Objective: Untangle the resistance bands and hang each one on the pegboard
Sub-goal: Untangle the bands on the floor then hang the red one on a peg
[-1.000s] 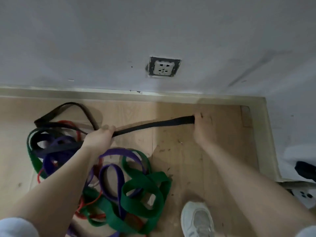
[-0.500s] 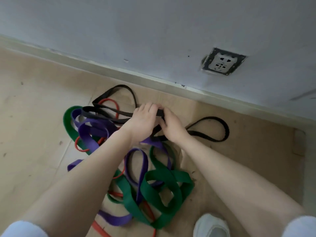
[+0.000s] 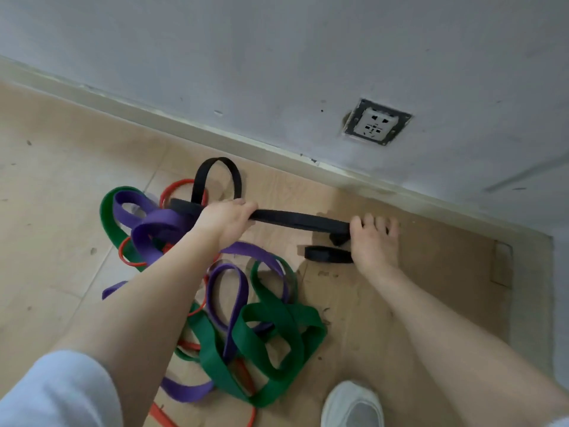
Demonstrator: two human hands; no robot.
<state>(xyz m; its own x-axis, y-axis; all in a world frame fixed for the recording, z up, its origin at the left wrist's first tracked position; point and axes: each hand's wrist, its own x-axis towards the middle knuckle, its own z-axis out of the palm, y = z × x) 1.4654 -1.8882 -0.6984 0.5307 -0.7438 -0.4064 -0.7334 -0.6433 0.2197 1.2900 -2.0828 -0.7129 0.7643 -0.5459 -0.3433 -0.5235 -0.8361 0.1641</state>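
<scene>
Head view: left hand [image 3: 226, 218] and right hand [image 3: 374, 238] both grip the black band [image 3: 295, 218], taut across frame centre, its far loop still in the tangle [image 3: 215, 288] at left. Feed it out gently; yanking likely tightens the knots.

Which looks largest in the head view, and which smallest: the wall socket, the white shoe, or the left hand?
1. White shoe, largest, though cut off by the frame edge and nearest the camera, so its size is exaggerated.
2. Left hand and wall socket look about alike; I would not rank them.
</scene>
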